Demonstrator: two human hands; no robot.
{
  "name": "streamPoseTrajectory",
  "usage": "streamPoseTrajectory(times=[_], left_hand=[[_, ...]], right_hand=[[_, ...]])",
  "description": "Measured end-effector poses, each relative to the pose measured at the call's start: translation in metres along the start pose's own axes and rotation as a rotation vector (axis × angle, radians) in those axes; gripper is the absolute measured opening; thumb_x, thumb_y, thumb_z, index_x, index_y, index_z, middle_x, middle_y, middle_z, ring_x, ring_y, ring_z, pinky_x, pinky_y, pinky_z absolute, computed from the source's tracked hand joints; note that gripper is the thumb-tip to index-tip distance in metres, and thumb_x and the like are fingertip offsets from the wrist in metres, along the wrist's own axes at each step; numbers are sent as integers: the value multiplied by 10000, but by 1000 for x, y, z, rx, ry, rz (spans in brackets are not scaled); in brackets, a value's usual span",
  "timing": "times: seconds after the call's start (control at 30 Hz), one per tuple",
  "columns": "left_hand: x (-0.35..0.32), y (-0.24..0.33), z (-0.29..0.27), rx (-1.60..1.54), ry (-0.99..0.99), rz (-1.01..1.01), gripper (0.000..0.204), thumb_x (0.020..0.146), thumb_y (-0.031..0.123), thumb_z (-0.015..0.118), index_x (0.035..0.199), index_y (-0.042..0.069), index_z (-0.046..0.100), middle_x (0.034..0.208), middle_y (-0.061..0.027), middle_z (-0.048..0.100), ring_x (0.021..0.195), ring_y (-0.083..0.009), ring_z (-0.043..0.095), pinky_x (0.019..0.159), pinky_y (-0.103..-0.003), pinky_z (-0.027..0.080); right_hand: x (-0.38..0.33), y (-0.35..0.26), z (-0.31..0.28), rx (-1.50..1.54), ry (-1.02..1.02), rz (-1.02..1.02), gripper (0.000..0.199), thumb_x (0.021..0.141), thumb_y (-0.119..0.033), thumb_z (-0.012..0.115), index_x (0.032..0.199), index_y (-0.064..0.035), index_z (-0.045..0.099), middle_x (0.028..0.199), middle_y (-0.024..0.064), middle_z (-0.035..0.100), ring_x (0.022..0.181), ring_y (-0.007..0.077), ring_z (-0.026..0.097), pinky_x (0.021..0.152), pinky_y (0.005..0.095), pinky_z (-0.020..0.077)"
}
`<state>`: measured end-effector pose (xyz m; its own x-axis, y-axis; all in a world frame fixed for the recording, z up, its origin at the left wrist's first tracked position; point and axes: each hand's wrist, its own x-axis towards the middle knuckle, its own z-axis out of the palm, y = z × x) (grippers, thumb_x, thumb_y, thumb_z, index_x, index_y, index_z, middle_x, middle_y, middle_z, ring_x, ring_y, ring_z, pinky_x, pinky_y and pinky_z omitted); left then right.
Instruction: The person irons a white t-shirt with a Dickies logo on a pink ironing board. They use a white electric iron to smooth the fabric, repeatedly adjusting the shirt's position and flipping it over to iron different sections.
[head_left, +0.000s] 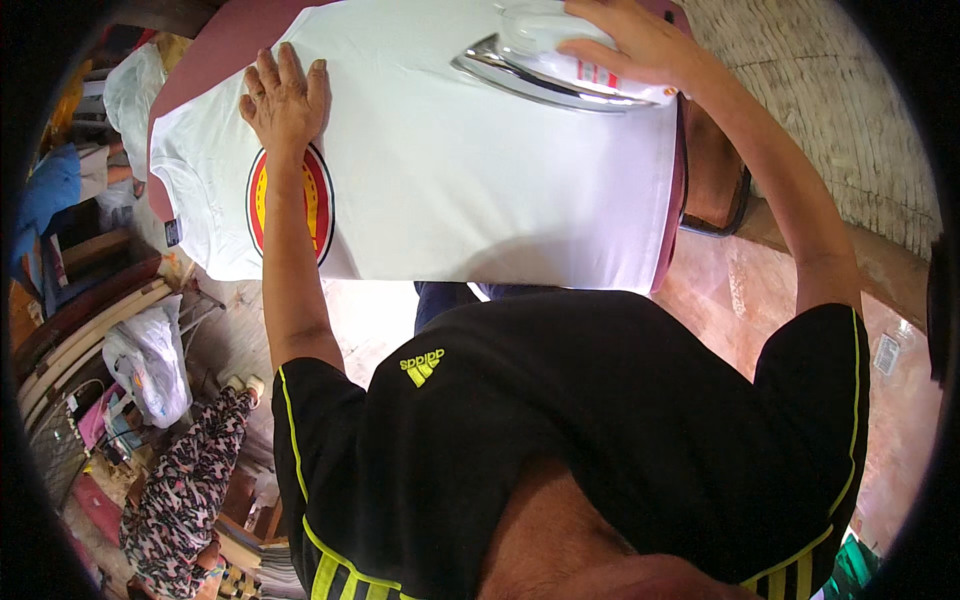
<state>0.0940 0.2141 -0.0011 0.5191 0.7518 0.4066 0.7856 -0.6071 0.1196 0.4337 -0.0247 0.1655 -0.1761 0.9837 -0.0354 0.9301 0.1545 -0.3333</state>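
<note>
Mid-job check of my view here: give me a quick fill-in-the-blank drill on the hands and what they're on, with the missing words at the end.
1. The right hand grips the ____.
2. The left hand rests on a shirt whose main colour is ____.
3. The shirt's print is partly hidden by the ____ forearm.

Missing words: iron; white; left.
</note>
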Motion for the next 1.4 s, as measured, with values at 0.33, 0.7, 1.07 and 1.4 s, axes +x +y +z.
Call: streamPoseTrajectory(times=[0.33,0.7,1.07,1.4], left_hand=[[1,-22,8,-98,33,73,551,1036,508,367,1532,272,421,1618,-85,349,1498,-390,269,1146,-627,218],[24,-128,12,87,25,37,522,1042,538,300,1527,377,404,1626,-20,345,1506,-334,283,1164,-650,186],[28,-113,10,-5,60,42,533,1032,545,333,1523,355,411,1611,-32,368,1488,-369,306,1131,-686,217],[25,-116,16,-39,103,43,514,1027,501,336,1505,347,444,1604,-42,379,1504,-357,275,1151,-694,165]], right_hand=[[101,-84,8,143,26,114,415,946,-393,623,1080,0,616,858,255,689,851,443,680,755,509,533],[156,-96,29,87,-34,54,456,955,-410,596,1144,4,630,1030,285,686,954,449,674,836,523,524],[188,-145,32,225,-11,83,449,955,-396,603,1165,0,634,1048,292,685,972,445,675,838,505,535],[88,-151,52,149,-74,299,455,1004,-437,602,1154,-8,591,730,194,697,622,273,709,598,374,544]])
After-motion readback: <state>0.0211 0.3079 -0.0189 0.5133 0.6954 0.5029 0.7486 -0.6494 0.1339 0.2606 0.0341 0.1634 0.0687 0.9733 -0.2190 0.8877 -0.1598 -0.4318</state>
